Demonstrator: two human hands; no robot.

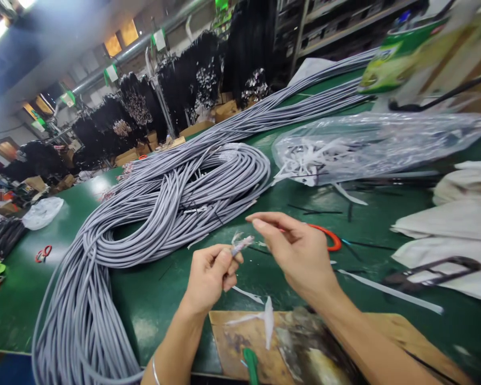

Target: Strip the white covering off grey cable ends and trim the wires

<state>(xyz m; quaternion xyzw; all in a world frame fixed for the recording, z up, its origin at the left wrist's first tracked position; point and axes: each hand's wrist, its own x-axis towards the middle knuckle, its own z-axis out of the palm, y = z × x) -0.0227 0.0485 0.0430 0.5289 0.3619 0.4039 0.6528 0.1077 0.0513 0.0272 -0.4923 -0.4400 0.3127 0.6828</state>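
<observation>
My left hand (216,270) is closed round the end of a grey cable (235,250), pinched between thumb and fingers. Stripped, frayed strands (246,241) stick out of this end toward my right hand. Just right of it, my right hand (292,246) holds its thumb and forefinger tips close together, apart from the strands. Whatever lies between those tips is too small to make out. Behind that hand shows a red-orange handle loop (334,239); whether the hand holds it is hidden. A big bundle of grey cables (168,208) lies coiled on the green table (156,305).
A clear plastic bag (385,144) with white strips lies at the back right. Black thread snips (436,270) rest by white cloth (444,230). A stained wooden board (240,342) is at the front edge. Red-handled scissors (43,254) lie at left.
</observation>
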